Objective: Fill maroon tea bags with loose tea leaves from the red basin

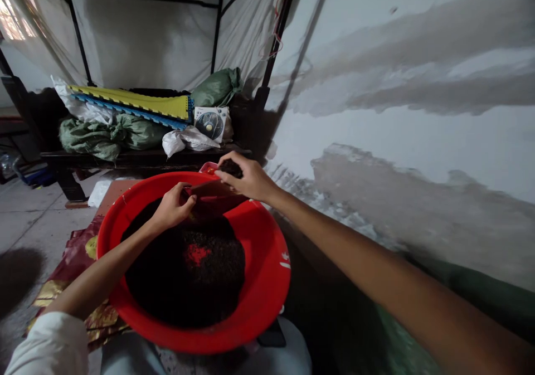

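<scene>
A big red plastic basin (267, 286) sits in front of me, holding a heap of dark loose leaves (188, 274) with a bare red patch in the middle. My left hand (173, 207) is closed on the edge of a dark red packet (213, 194) held over the far side of the basin. My right hand (246, 177) is pinched around a clump of the dark leaves (229, 167) just above the packet's mouth. A small red container (208, 167) shows behind the hands.
A stained white wall (397, 113) runs close on the right. Behind the basin a dark low bench (125, 157) carries green sacks (108, 135), yellow and blue foam mats (137, 103), white bags and a fan box (211, 123). A patterned cloth (75, 258) lies on the concrete floor at left.
</scene>
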Motion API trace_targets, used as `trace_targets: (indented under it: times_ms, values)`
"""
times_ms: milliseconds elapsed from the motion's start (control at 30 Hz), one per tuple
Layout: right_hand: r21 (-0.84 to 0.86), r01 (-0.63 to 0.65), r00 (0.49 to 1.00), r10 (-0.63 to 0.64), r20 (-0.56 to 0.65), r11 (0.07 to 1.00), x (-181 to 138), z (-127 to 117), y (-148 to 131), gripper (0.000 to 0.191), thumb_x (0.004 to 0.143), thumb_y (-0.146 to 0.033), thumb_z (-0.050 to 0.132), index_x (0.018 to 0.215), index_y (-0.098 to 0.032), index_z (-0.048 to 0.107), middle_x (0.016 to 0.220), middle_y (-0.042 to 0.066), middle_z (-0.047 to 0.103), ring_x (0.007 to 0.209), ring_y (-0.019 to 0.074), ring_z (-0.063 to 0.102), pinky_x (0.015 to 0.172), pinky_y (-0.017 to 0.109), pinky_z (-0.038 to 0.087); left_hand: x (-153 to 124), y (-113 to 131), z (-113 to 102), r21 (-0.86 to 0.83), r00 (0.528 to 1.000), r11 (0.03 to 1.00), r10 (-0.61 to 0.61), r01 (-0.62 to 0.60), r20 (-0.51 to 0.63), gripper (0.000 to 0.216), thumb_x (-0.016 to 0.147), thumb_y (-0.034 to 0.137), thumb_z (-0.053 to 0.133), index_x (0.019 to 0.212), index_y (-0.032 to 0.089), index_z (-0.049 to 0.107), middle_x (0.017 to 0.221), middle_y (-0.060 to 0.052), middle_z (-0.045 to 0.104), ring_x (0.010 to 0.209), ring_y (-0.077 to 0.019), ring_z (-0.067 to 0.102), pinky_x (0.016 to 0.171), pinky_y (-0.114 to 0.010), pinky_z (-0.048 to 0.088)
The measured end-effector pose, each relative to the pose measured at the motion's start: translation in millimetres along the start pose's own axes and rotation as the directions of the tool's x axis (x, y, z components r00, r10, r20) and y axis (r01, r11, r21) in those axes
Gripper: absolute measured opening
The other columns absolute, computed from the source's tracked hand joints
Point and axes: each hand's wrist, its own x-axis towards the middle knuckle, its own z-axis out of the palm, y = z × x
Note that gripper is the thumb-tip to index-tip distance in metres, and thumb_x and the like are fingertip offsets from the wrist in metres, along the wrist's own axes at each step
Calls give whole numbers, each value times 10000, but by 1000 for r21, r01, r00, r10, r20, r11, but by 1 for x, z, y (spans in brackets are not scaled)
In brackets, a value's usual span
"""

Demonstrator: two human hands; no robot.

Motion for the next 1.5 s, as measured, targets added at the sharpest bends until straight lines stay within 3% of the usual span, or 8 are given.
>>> trace_targets:
  times_ms: [333, 467, 567, 700, 800, 1100, 1367, 1500]
  values:
    - [-176, 119, 992, -126, -29, 977, -30, 15, -20, 287, 1036, -346, 508, 1229, -210, 671, 1320, 135, 631, 1039, 218, 693, 935, 407, 618, 8, -13, -1, -95, 998, 994, -53, 49, -40, 360, 981, 494, 587, 1110, 166, 655, 1036, -89, 755, 913, -238, 721, 826, -339, 546]
    - [-307, 204, 934, -91, 345, 930, -72, 40, -26, 335, 1068, -329, 421, 1148, -192, 716, 1106, 132, 713, 1054, 269, 699, 1003, 472, 562, 11, -15, -1, -97, 996, 993, -66, 60, -60, 354, 989, 475, 592, 1121, 154, 660, 1019, -94, 758, 882, -228, 714, 804, -328, 543]
    - [-406, 100, 714, 218, 665, 909, -103, 71, -15, 397, 1034, -423, 526, 1256, -151, 713, 1189, 189, 727, 1096, 338, 713, 990, 513, 553, 11, -16, -1, -87, 996, 995, -62, 56, -66, 345, 994, 474, 589, 1106, 155, 659, 1009, -93, 758, 862, -221, 706, 801, -325, 534]
    - [-493, -161, 230, 518, 824, 855, -129, 115, -5, 672, 897, -671, 673, 1276, -120, 731, 1164, 202, 764, 1099, 356, 738, 959, 462, 579, 11, -15, -1, -77, 997, 996, -50, 45, -64, 342, 992, 482, 579, 1090, 162, 653, 1018, -97, 755, 883, -230, 701, 806, -329, 522]
    - [-365, -219, 111, 394, 912, 905, -136, 143, -13, 799, 863, -706, 696, 1395, -111, 668, 1234, 197, 760, 1154, 350, 731, 965, 419, 578, 11, -16, -1, -70, 998, 997, -35, 32, -45, 339, 994, 488, 576, 1078, 169, 651, 1008, -92, 755, 879, -230, 698, 802, -329, 525]
    - [-157, -220, 287, 218, 933, 963, -138, 143, -34, 666, 929, -407, 727, 1502, -108, 566, 1417, 224, 669, 1311, 363, 652, 1074, 409, 511, 11, -16, -2, -79, 999, 997, -28, 25, -28, 365, 995, 502, 584, 1088, 161, 673, 972, -83, 751, 837, -213, 684, 758, -308, 505]
    - [154, -229, 890, 143, 434, 961, -79, 46, -37, 357, 977, -504, 632, 1191, -217, 636, 1172, 59, 735, 1123, 237, 680, 1058, 387, 509, 11, -16, -3, -81, 999, 996, -35, 33, -25, 380, 990, 508, 581, 1073, 152, 685, 953, -69, 757, 822, -205, 684, 740, -288, 502]
    - [130, -86, 996, 82, 36, 988, -38, 6, -40, 353, 982, -527, 625, 1186, -239, 629, 1181, 65, 720, 1140, 248, 669, 1074, 425, 523, 11, -17, -4, -111, 1000, 993, -29, 28, -9, 376, 991, 507, 581, 1075, 157, 689, 958, -74, 759, 805, -202, 685, 737, -294, 513]
